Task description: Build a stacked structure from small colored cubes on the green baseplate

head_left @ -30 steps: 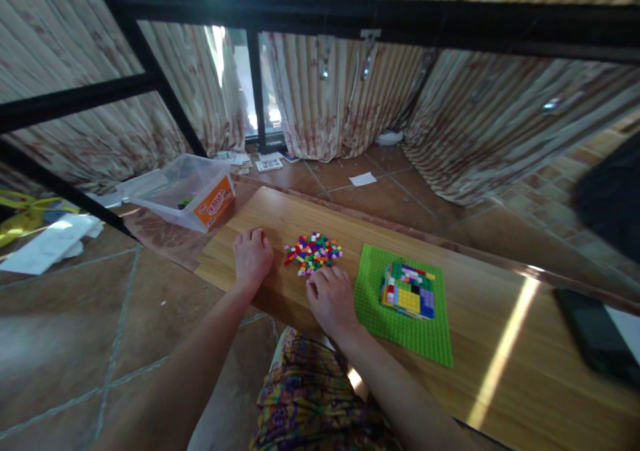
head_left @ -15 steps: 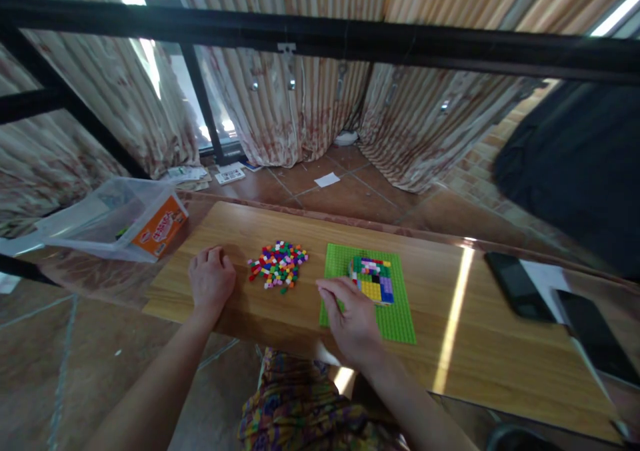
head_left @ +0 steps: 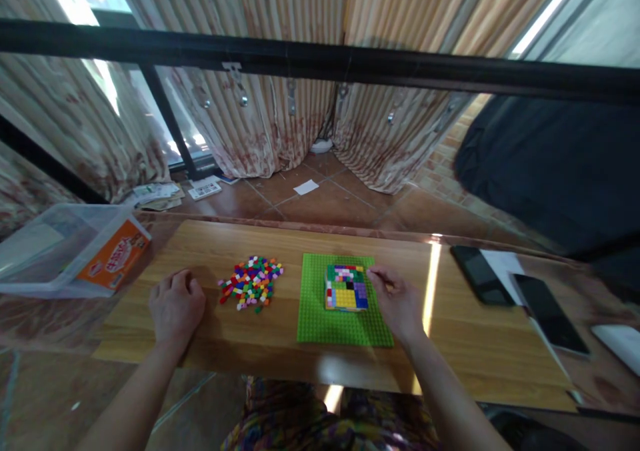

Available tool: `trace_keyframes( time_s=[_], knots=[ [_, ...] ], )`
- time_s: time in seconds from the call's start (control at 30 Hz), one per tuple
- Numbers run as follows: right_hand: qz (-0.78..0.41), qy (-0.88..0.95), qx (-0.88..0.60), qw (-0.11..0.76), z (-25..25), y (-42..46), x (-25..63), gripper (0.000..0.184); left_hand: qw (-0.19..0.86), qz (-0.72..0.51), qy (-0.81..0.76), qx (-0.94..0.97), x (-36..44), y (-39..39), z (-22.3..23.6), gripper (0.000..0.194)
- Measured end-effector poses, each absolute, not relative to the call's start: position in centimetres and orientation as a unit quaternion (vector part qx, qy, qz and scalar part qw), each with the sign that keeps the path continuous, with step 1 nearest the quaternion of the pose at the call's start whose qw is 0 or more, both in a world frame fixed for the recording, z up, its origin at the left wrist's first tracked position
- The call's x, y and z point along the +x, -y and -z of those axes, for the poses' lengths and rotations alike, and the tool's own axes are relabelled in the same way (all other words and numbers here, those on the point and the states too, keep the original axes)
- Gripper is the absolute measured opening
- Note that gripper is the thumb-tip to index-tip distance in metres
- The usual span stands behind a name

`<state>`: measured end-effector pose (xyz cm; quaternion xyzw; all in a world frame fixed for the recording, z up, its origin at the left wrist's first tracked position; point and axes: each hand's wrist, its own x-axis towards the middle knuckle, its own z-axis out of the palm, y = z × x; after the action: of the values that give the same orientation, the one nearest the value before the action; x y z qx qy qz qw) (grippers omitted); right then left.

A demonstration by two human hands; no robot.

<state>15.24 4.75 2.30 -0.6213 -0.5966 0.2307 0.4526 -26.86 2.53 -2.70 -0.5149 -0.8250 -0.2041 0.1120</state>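
A green studded baseplate [head_left: 320,328] lies on the wooden board, carrying a low block of colored building bricks [head_left: 346,298]. Yellow, blue, purple, green and red show on its top. My right hand [head_left: 400,304] is at the right edge of this block, thumb and forefinger pinched together; whatever is between the fingertips is too small to make out. On the left, my left hand [head_left: 177,304] rests on the board with its fingers curled under, and its palm is hidden. Between that hand and the baseplate spreads a pile of small loose bricks [head_left: 253,281] in mixed colors.
At far left stands a clear plastic box [head_left: 55,284] with an orange label. Two dark phones, one [head_left: 480,274] on the board and another [head_left: 550,314] farther right, lie by white paper [head_left: 505,264]. A black rail [head_left: 300,61] crosses beyond the board, before curtains.
My right hand has moved from the left side of the brick block to its right edge, uncovering the block's front. The view has shifted; my left hand stays on the board.
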Motion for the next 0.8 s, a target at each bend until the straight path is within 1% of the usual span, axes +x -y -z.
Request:
trace_keyframes(
  time_s=[0.13, 0.3, 0.47, 0.63, 0.7, 0.8],
  knots=[
    [-0.236, 0.621, -0.579, 0.472, -1.2, -5.6, 15.0, 0.024, 0.126, 0.179, 0.825, -0.521, -26.8, -2.6, 2.5, 0.048],
    [-0.275, 0.600, -0.565, 0.496, 0.1, -6.4, 15.1, 0.022, 0.140, 0.158, 0.828, -0.520, -26.9, -2.8, 2.6, 0.050],
    [-0.378, 0.519, -0.544, 0.540, 0.6, -6.9, 14.9, 0.019, 0.156, 0.149, 0.823, -0.525, -27.1, -2.7, 2.8, 0.050],
    [-0.504, 0.385, -0.529, 0.564, 0.3, -7.0, 14.3, 0.032, 0.164, 0.152, 0.819, -0.528, -27.3, -2.8, 2.9, 0.052],
    [-0.532, 0.357, -0.516, 0.568, 0.0, -7.0, 14.0, 0.035, 0.165, 0.158, 0.818, -0.528, -27.3, -2.9, 3.0, 0.052],
    [-0.555, 0.342, -0.498, 0.572, -0.4, -7.0, 13.9, 0.033, 0.162, 0.167, 0.817, -0.527, -27.3, -2.8, 3.0, 0.052]
  ],
)
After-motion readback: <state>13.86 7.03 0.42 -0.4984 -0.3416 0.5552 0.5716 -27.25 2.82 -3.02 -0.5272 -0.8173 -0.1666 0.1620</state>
